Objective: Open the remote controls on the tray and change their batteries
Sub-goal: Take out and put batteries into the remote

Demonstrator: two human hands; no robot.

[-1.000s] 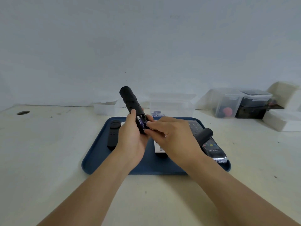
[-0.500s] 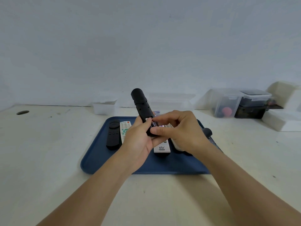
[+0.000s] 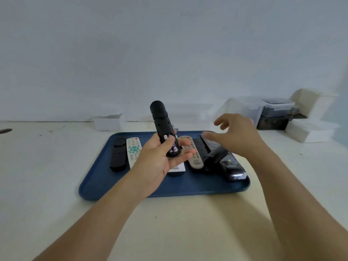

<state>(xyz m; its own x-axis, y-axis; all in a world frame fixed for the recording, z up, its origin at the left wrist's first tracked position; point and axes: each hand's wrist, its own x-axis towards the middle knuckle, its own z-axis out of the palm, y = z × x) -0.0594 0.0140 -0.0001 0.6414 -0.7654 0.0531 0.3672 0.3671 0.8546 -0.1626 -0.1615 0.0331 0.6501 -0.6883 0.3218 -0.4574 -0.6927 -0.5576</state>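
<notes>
My left hand [image 3: 160,159] grips a black remote [image 3: 163,127] upright above the blue tray [image 3: 105,187]. Its back compartment is uncovered and two batteries [image 3: 172,145] show inside, with my thumb resting on them. My right hand [image 3: 235,136] hovers open over the tray's right side, fingers spread, holding nothing. On the tray lie a black remote [image 3: 117,154], a white remote with green buttons [image 3: 133,149], a grey remote [image 3: 194,157], and dark remotes [image 3: 222,159] piled at the right. A white remote [image 3: 177,168] is partly hidden under my left hand.
A small white bin [image 3: 107,122] and a clear box [image 3: 190,114] stand behind the tray. Clear lidded containers [image 3: 263,110] and white boxes [image 3: 310,130] sit at the back right. A dark hole [image 3: 5,130] marks the table's far left.
My right hand has let go of the batteries in the held remote and moved right, opening over the tray. The left hand tilted the remote slightly and stays in place.
</notes>
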